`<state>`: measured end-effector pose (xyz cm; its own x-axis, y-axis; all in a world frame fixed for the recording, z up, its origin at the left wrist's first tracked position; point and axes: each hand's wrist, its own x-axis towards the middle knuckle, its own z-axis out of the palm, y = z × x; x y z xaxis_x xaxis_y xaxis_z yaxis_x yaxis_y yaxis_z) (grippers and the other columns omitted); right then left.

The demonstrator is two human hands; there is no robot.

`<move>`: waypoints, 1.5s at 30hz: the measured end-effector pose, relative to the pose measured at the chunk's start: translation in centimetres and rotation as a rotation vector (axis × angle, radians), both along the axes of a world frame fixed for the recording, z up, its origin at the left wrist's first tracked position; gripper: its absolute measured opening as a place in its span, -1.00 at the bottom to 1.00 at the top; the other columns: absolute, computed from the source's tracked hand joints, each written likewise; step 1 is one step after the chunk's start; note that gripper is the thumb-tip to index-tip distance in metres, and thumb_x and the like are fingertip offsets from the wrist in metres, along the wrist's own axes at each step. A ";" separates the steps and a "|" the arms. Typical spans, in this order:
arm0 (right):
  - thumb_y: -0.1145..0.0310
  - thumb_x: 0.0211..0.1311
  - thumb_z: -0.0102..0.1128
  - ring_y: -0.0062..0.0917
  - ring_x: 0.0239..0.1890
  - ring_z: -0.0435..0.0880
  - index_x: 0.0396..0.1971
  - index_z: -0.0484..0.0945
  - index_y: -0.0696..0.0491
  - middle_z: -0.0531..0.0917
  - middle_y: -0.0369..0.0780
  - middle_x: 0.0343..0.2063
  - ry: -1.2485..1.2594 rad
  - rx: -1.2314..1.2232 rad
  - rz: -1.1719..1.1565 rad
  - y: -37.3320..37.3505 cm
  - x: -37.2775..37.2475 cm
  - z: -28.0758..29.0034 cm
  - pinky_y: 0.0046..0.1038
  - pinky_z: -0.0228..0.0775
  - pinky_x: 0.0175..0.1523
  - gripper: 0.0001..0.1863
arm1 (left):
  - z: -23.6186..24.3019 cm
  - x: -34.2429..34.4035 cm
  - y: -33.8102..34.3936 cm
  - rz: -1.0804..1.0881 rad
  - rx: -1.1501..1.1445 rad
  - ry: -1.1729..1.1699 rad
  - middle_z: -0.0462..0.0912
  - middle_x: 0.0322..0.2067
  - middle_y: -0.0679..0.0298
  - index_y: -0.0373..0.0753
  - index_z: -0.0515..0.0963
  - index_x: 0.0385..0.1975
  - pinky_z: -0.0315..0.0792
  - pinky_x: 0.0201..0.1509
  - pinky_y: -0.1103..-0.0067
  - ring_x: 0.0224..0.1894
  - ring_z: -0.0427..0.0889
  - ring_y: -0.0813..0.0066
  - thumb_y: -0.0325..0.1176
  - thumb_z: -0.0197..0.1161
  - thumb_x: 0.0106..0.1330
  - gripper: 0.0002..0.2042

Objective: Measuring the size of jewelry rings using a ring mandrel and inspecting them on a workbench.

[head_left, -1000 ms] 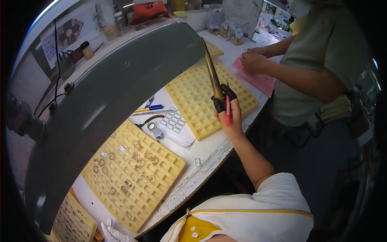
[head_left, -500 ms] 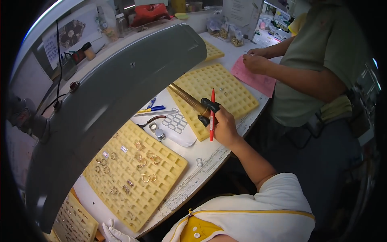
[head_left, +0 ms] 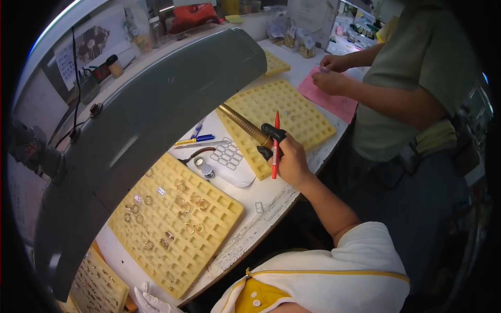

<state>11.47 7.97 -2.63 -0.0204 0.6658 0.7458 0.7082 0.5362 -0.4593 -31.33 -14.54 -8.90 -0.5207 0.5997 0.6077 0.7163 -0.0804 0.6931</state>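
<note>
My right hand (head_left: 286,161), black cots on two fingers, grips a brass ridged mandrel (head_left: 242,122) and an upright red pen (head_left: 275,167) over a yellow grid tray (head_left: 292,104); the mandrel's far end is hidden behind the grey lamp arm (head_left: 141,115). My left hand (head_left: 152,301), white-gloved, is partly visible at the lower edge, fingers stretched out beside a tray of rings and tags (head_left: 219,219). Between the trays lie blue pens (head_left: 203,139), a metal tool, red-handled pliers (head_left: 197,154), a small metal loupe (head_left: 207,171) and a stencil-like sheet (head_left: 227,154).
A co-worker's hands (head_left: 329,78) work over a pink sheet (head_left: 329,101) at right. Small bags (head_left: 305,47), another yellow tray (head_left: 276,65) and a cup of tools (head_left: 88,83) stand at the back. A further jewelry tray (head_left: 99,276) is lower left. The bench edge (head_left: 261,229) runs diagonally.
My right hand has swung the mandrel from upright down to slanting left under the lamp arm, with the red pen now below it. The co-worker's hands moved slightly.
</note>
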 end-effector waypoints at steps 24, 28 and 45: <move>0.56 -0.12 0.40 -0.26 -0.22 0.62 0.01 0.46 0.08 0.60 -0.12 -0.21 0.119 0.049 -0.238 1.4 1.5 -1.0 -0.34 0.49 -0.20 -0.43 | 0.2 0.6 -0.1 0.077 -0.035 -0.040 0.58 -0.10 0.02 -0.44 0.36 0.13 0.43 0.08 0.47 -0.08 0.58 0.31 -0.48 -0.07 0.44 -0.68; 0.56 -0.11 0.38 -0.25 -0.24 0.61 0.01 0.46 0.07 0.59 -0.13 -0.21 0.130 -0.001 -0.263 1.0 1.2 -0.4 -0.35 0.48 -0.22 -0.43 | 0.2 0.5 -0.1 0.070 -0.035 -0.044 0.58 -0.10 0.02 -0.44 0.36 0.13 0.43 0.07 0.47 -0.08 0.58 0.31 -0.47 -0.07 0.44 -0.68; 0.64 -0.10 0.33 -0.15 0.05 0.44 0.10 0.36 0.08 0.51 -0.09 0.00 0.024 0.285 -0.354 2.1 2.4 0.5 -0.26 0.35 0.07 -0.35 | -0.8 0.5 0.6 0.032 -0.001 -0.100 0.59 -0.11 0.03 -0.42 0.39 0.10 0.43 0.07 0.46 -0.09 0.58 0.30 -0.46 -0.04 0.43 -0.70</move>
<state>13.90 10.11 -2.09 0.1905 0.3966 0.8980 0.8618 0.3705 -0.3464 -30.84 -13.96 -9.67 -0.5975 0.5824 0.5512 0.6458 -0.0581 0.7613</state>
